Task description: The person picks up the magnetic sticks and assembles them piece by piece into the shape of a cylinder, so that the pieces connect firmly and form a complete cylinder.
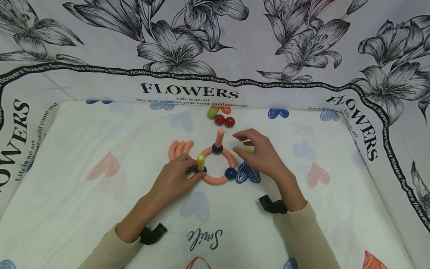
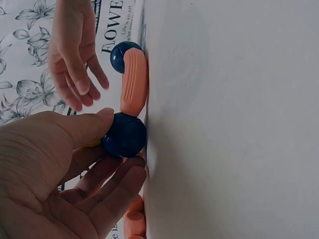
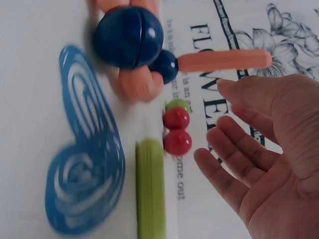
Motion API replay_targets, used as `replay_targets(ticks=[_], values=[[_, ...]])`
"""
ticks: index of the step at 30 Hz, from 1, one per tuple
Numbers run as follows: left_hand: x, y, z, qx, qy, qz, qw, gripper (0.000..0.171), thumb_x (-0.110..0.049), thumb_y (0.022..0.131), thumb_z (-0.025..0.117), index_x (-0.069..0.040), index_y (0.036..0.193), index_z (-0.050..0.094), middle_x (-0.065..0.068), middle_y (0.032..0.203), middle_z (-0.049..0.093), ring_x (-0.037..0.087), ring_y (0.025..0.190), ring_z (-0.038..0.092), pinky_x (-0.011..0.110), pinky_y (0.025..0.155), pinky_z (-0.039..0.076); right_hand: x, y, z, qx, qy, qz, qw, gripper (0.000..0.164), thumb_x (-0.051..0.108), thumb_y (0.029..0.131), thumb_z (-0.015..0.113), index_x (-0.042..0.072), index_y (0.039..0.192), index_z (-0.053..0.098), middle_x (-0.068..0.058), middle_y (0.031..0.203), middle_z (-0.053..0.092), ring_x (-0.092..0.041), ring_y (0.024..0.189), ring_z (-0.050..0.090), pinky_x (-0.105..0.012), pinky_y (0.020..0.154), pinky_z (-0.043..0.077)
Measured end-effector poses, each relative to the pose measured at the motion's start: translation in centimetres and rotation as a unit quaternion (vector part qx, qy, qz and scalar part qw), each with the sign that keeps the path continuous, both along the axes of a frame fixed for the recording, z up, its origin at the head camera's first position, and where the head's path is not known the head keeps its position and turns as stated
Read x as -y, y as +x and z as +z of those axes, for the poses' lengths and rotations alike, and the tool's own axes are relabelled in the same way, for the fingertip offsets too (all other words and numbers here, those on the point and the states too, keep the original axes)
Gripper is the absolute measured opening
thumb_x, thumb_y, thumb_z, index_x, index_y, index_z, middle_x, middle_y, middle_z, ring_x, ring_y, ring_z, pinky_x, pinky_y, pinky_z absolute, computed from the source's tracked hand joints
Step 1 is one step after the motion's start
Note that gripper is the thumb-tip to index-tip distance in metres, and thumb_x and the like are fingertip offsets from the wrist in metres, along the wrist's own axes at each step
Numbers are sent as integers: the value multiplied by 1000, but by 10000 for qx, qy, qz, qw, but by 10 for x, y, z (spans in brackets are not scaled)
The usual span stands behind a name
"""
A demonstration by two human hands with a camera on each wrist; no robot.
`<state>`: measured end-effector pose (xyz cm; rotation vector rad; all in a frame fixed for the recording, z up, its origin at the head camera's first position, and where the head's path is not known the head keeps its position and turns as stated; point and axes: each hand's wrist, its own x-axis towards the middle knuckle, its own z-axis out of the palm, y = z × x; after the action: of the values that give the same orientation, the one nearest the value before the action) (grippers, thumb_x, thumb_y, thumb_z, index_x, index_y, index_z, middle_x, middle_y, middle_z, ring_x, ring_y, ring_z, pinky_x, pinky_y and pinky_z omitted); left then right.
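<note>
Your left hand (image 1: 179, 174) grips the left ball (image 2: 124, 135), thumb on one side and fingers curled on the other. That navy ball sits in a ring (image 1: 215, 181) of orange arcs at the middle of the cloth (image 1: 242, 224), with a far ball (image 1: 217, 149) and a right ball (image 1: 230, 173) at its other joints. A yellow rod (image 1: 201, 163) rises at the left ball; whether your fingers also bear on it cannot be fairly judged, as they cover its lower end. An orange rod (image 1: 220, 138) stands on the far ball. Your right hand (image 1: 265, 154) is wide and holds nothing, raised to the right of that rod, near a green rod (image 1: 248, 151) on the cloth. Beyond the ring you have two red balls (image 1: 230, 121) and a green ball (image 1: 212, 113); three spare arcs (image 1: 180, 148) lie together past your left hand.
</note>
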<state>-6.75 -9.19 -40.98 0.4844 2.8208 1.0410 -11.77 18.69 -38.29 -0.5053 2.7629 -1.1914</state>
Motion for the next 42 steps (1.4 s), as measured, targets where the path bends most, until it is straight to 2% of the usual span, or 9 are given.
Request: replay_targets(ticks=[10, 21, 36, 42], values=[[1, 0, 2, 23, -11, -42, 10000, 21, -28, 88, 89, -13, 99, 80, 2, 85, 60, 11, 74, 51, 24, 64, 41, -24, 3, -5, 106, 790, -258, 9965, 40, 15, 96, 78, 7, 134, 70, -13, 137, 68, -34, 128, 65, -54, 109, 54], [0, -1, 2, -6, -9, -19, 10000, 23, -29, 87, 89, -12, 101, 80, 2, 86, 61, 11, 74, 52, 24, 64, 41, -34, 1, -10, 391, 1276, -140, 9910, 39, 17, 97, 76, 6, 133, 70, -17, 138, 68, -39, 132, 63, -57, 113, 49], [-1, 1, 1, 21, -86, -44, 10000, 22, -29, 88, 88, -13, 101, 81, 3, 88, 61, 11, 74, 51, 24, 63, 42, -31, 1, -18, 410, 1509, -165, 9876, 29, 11, 98, 74, 7, 126, 75, -15, 126, 72, -35, 123, 65, -55, 110, 52], [0, 1, 1, 79, -32, 18, 10000, 21, -29, 88, 89, -15, 102, 81, 2, 90, 63, 10, 76, 55, 24, 66, 44, -28, 2, -18, 326, 1564, -155, 9870, 27, 10, 98, 73, 6, 125, 76, -15, 123, 73, -35, 119, 66, -54, 107, 54]])
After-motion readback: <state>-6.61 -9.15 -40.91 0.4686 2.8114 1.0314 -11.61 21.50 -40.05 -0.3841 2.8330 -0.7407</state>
